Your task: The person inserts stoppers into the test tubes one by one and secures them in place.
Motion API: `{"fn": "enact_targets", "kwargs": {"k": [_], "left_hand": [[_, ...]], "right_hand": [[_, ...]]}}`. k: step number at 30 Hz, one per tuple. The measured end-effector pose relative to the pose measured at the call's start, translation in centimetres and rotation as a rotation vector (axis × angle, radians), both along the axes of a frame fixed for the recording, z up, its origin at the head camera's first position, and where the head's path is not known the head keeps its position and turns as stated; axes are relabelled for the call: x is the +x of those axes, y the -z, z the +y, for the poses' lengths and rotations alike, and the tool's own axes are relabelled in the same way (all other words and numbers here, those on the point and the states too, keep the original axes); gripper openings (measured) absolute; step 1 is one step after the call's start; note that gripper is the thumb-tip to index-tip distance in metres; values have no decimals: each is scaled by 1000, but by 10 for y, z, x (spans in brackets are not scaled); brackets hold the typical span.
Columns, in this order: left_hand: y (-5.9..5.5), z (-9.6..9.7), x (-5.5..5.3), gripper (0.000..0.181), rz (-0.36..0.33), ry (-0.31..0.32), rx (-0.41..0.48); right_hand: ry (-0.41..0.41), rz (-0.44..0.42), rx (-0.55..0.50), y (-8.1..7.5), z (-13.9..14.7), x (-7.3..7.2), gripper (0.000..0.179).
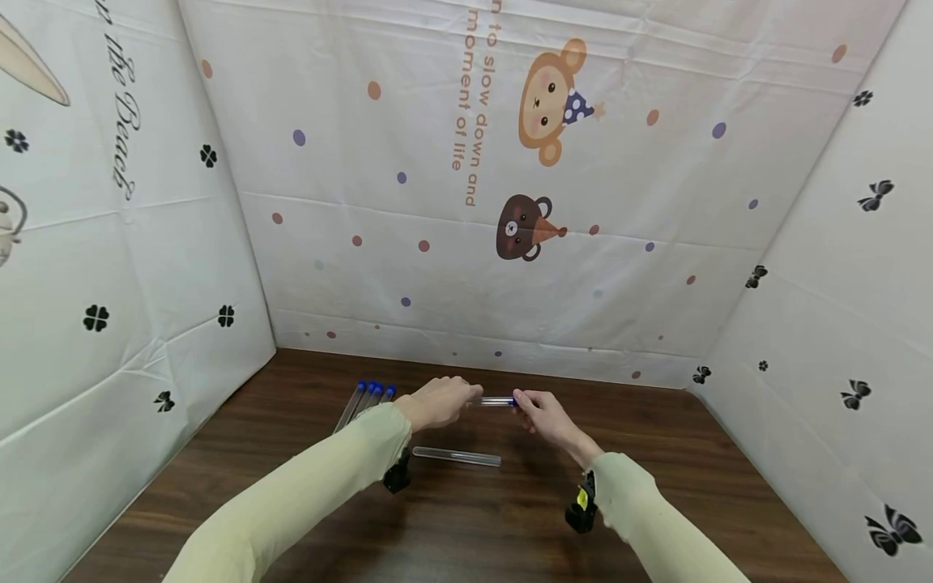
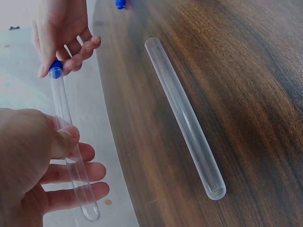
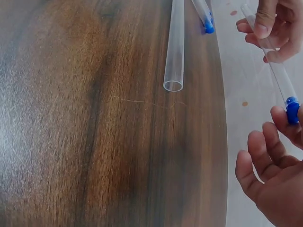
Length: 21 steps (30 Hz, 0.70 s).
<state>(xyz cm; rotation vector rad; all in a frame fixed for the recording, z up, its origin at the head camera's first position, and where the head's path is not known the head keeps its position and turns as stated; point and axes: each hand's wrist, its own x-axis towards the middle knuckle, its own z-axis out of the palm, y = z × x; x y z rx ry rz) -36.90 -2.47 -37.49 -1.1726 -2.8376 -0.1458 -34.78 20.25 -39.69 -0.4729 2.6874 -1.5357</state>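
Note:
My left hand [image 1: 440,402] grips a clear test tube [image 2: 59,97] around its body, thumb pressed on one side and fingers behind. A blue stopper [image 2: 56,66] sits in the mouth of that tube. Thumb and forefinger of my right hand [image 1: 547,419] pinch the stopper, while its other fingers curl loosely. Held above the table, the tube lies roughly level between both hands in the head view. Below it, a second test tube [image 1: 457,457] rests on the table; its open mouth shows in the right wrist view, without a stopper.
Several test tubes with blue stoppers [image 1: 362,386] lie side by side at the left, partly hidden by the left arm. The dark wooden table [image 1: 656,486] is bordered by white printed sheets [image 1: 437,275] at the back and both sides.

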Motion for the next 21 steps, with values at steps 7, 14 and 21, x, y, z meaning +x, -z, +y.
{"fn": "enact_targets", "kwargs": {"k": [7,14,21], "left_hand": [[1,1,-1,30,26,0,-12],[3,0,-1,27,25,-18,-19],[5,0,1,21,66,-34,-39]], "right_hand": [[20,1,1,-10,-5,8,42],[74,18,51,7,-1,-2,47],[64,47,77,9,-4,-2,41]]}}
